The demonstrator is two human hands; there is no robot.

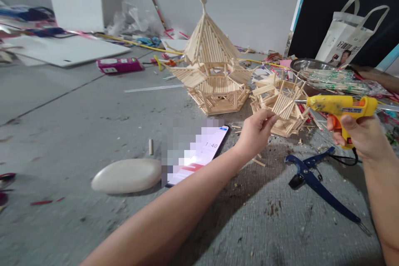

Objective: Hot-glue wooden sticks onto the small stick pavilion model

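Note:
My right hand [364,135] grips a yellow hot glue gun [339,104], with fingers around its handle and orange trigger. The gun's nozzle points left, by the right edge of a small wooden stick panel [282,106]. My left hand [257,133] pinches that panel at its lower left corner. Just behind the panel stands a small, partly built stick model [288,126], partly hidden by the panel and my left hand. Left of it stands a larger stick pavilion [215,79] with a pointed roof.
A phone [205,149] and a smooth pale oval object [126,176] lie near my left forearm. Blue-handled cutters [324,191] lie below the glue gun. Bagged sticks [327,81] rest by a metal bowl [301,64]. A purple package [118,65] lies at the back left.

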